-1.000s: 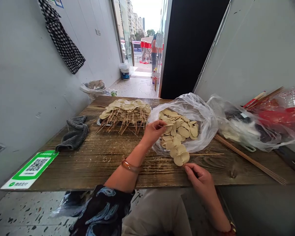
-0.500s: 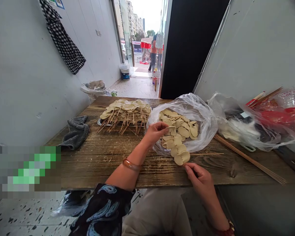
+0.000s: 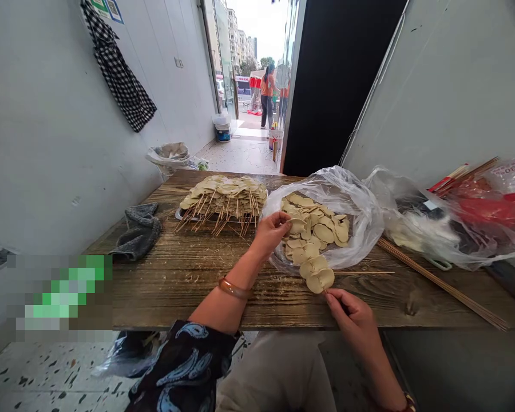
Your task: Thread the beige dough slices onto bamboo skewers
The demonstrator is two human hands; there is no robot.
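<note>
My right hand [image 3: 351,309] pinches the lower end of a thin wooden skewer threaded with several pale round slices [image 3: 316,271], which I cannot identify for certain. The skewer slants up and left over an open clear plastic bag [image 3: 366,229]. My left hand [image 3: 273,232] is closed at the skewer's upper end, with thumb and fingers on a single pale slice [image 3: 297,225]. Inside the bag lies a heap of loose slices [image 3: 324,232]. To the left, finished skewers of the same slices [image 3: 223,191] are piled on a metal tray, sticks pointing toward me.
A single bare skewer [image 3: 369,273] lies right of the threaded one. Farther right is a bundle of skewers [image 3: 446,286] beside plastic bags [image 3: 424,223]. A grey cloth [image 3: 138,232] rests on the left of the wooden table [image 3: 175,297]. Beyond the doorway stands a person [image 3: 266,94].
The whole view has shifted slightly, so things sit a little lower and to the right. Both hands keep their hold on the skewer and slice. The person outside shows more clearly.
</note>
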